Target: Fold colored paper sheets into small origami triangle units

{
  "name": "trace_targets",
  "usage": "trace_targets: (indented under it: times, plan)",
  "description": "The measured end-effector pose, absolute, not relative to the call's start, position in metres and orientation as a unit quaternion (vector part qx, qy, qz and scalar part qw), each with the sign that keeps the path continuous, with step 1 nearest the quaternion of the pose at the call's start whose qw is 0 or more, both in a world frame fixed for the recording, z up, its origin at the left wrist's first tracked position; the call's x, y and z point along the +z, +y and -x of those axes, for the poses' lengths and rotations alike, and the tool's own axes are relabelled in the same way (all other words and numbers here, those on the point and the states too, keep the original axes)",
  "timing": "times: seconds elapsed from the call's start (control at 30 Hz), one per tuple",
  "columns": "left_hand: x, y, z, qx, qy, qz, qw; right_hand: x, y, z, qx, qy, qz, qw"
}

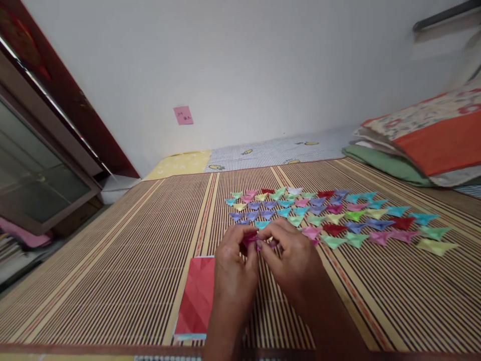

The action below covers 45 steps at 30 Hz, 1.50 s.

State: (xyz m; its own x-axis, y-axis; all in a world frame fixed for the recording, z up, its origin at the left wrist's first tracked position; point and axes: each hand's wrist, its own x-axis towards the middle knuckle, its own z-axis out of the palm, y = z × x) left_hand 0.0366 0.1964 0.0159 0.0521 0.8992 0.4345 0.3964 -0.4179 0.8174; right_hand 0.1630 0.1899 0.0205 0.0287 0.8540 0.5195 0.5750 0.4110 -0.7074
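Observation:
A small piece of magenta folded paper [249,240] is pinched between my two hands, above the striped mat. My left hand [236,255] is closed on its left side, thumb and fingers together. My right hand [289,250] pinches the other side with thumb and forefinger. The fingers cover most of the paper, so its full shape is hidden. Beyond and to the right of my hands stand several rows of small folded paper boats [355,215] in many colours. Beside my left wrist lies a stack of paper with a red sheet [194,296] on top.
The striped bamboo mat [124,260] covers the bed. Folded bedding and an orange patterned pillow [443,140] are piled at the right. A pink note [183,115] is stuck to the white wall. A glass-fronted cabinet [30,165] stands at the left.

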Motion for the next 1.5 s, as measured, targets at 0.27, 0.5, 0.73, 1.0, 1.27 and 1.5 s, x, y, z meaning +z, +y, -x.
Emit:
trace_targets:
  times: [0.27,0.5,0.73,1.0,1.27,1.5]
  plan:
    - [0.026,0.192,-0.032,0.498,0.466,-0.617,0.393,0.024,0.189,-0.166,0.113,-0.707,0.513,0.473]
    - [0.015,0.195,-0.038,0.512,0.513,-0.59,0.356,0.025,0.189,-0.166,0.121,-0.726,0.513,0.442]
    - [0.026,0.195,-0.028,0.505,0.469,-0.565,0.453,0.021,0.191,-0.171,0.12,-0.712,0.507,0.47]
    - [0.023,0.193,-0.021,0.465,0.402,-0.609,0.502,0.022,0.19,-0.167,0.144,-0.723,0.507,0.447]
    - [0.019,0.197,-0.027,0.45,0.462,-0.664,0.379,0.022,0.191,-0.161,0.148,-0.719,0.492,0.468]
    - [0.018,0.2,-0.025,0.465,0.475,-0.683,0.302,0.02,0.193,-0.167,0.178,-0.691,0.492,0.499]
